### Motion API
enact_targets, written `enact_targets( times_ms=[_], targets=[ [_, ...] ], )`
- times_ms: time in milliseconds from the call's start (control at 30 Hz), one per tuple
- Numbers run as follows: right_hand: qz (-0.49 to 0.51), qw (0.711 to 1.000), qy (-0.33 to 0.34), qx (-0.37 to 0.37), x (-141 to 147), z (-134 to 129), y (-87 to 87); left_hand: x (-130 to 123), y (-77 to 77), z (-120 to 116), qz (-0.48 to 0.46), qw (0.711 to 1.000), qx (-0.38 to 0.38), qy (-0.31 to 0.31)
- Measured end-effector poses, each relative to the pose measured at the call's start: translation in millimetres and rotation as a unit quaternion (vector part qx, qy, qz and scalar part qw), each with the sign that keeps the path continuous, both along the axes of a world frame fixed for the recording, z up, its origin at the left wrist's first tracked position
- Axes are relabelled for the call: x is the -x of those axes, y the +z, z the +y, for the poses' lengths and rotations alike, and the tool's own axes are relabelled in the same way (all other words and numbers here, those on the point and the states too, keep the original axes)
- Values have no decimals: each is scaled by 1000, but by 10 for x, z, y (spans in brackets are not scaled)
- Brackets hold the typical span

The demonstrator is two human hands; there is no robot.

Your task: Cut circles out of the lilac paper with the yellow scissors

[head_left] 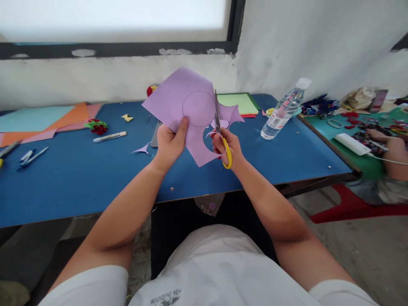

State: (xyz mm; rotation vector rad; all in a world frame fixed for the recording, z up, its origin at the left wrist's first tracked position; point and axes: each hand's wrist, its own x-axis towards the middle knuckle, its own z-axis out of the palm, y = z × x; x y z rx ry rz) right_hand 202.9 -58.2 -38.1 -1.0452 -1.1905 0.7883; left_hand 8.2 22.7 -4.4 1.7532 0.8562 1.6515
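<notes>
A sheet of purple paper [168, 95] is raised above the blue table, pinched along its lower edge by my left hand [172, 143], thumb on top. A circle is drawn on it in thin line, and a round piece is cut out of its lower right. My right hand [230, 146] grips yellow-handled scissors [228, 155], fingers around the handles. Their blades point up and away, at the right side of the drawn circle. Part of the blades overlaps the paper, so how far they are apart is hard to see. A purple offcut [142, 148] lies left of my left hand.
On the blue table [127, 182] lie coloured paper sheets [35, 119], pens [32, 159], a red-green pom-pom flower [96, 126] and green paper [236, 103]. A tilted-looking water bottle [283, 111] stands right. Beyond it, another person's arm [395, 148] reaches over a cluttered green table [376, 168].
</notes>
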Motion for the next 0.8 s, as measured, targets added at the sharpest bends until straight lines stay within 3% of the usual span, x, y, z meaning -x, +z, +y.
enact_targets(
  times_ms=[800],
  targets=[
    [-32,999,15,-5,-92,63,-117,-16,47,90,-27,1000,9,13]
  ],
)
